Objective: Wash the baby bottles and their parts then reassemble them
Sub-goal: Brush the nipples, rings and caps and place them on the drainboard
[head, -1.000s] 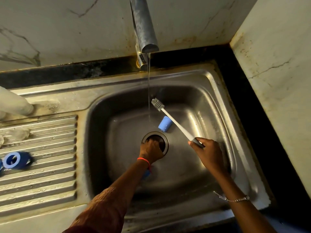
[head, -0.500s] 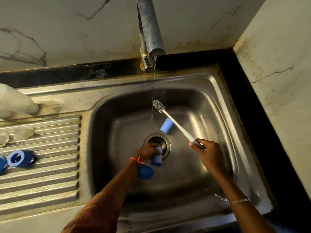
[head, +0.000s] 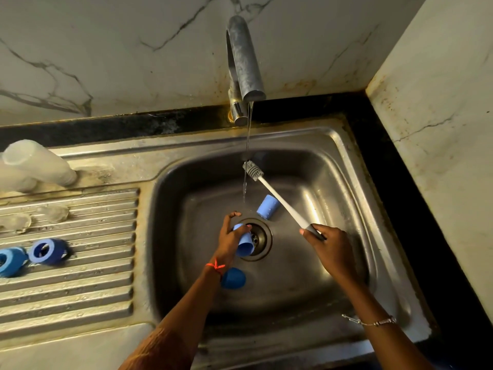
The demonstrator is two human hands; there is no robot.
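Note:
My left hand [head: 230, 237] grips a light blue bottle cap [head: 245, 244] over the sink drain [head: 258, 239]. My right hand [head: 329, 248] holds the handle of a white bottle brush [head: 280, 200], whose bristle head sits beside the thin stream of water. A second light blue cap [head: 267, 206] lies on the basin floor behind the drain. A darker blue part [head: 233, 278] lies under my left wrist. Two blue collar rings [head: 46, 251] [head: 9, 260] and clear teats [head: 52, 212] rest on the ribbed drainboard. Two clear bottles [head: 40, 162] lie at the far left.
The steel sink [head: 344, 166] sits in a corner with marble walls behind and to the right. The tap [head: 244, 65] runs a thin stream into the basin. The ribbed drainboard [head: 80, 287] stretches to the left.
My left hand has lifted a light blue cap from the drain and raised it slightly. The right hand and the brush have stayed almost where they were.

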